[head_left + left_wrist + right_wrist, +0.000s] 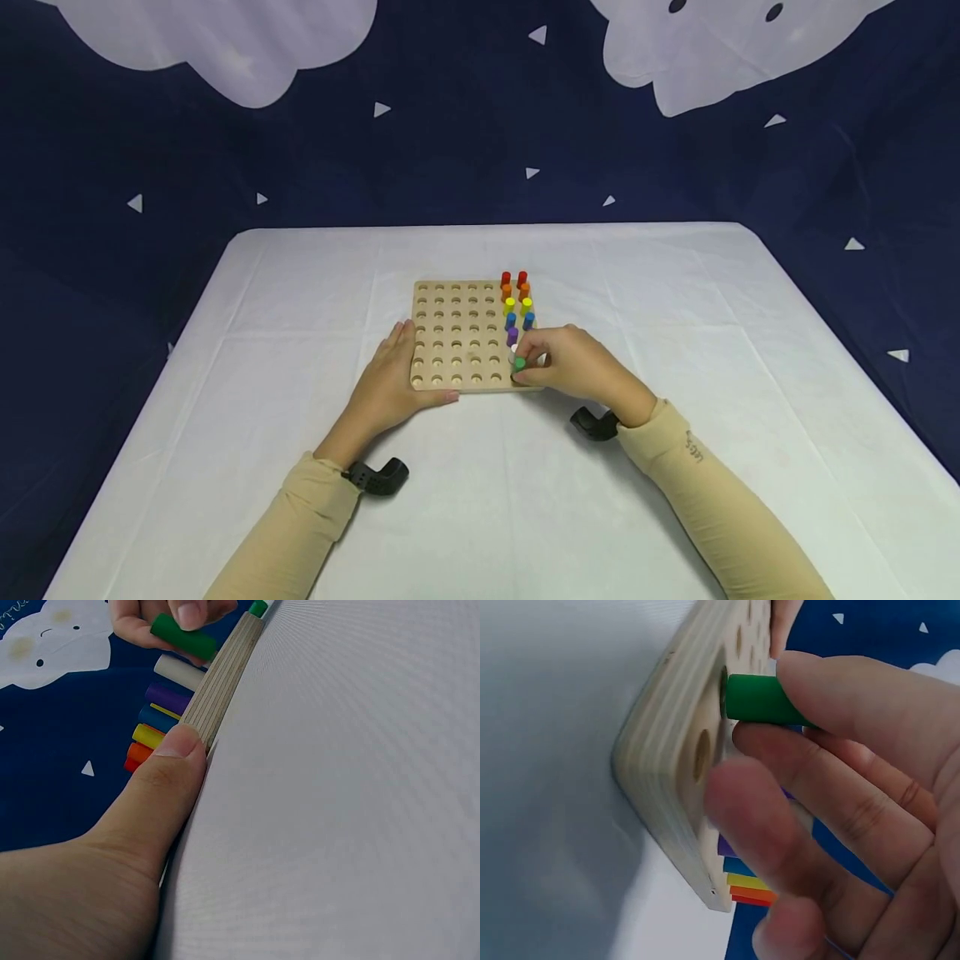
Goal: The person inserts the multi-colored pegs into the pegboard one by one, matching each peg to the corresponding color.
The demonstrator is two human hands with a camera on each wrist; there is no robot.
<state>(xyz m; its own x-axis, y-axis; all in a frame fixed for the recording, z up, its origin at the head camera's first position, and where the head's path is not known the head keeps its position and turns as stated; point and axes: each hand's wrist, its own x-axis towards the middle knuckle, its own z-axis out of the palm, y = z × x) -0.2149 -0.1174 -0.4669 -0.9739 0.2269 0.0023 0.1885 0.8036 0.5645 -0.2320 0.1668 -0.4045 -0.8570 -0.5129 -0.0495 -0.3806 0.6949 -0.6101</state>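
A wooden pegboard (457, 337) with rows of round holes lies on the white table (487, 483). Two columns of coloured pegs (516, 304) stand along its right side: red, orange, yellow, blue, purple, white. My right hand (573, 367) pinches a green peg (520, 364) at the board's near right corner; in the right wrist view the green peg (761, 699) has its tip in a hole. My left hand (390, 387) rests flat against the board's left edge, and its thumb (161, 776) presses the board's near edge (221, 675).
A white cloth covers the table. A dark blue backdrop (450, 150) with white clouds and triangles hangs behind it. A black wrist mount (378, 477) sits on each forearm.
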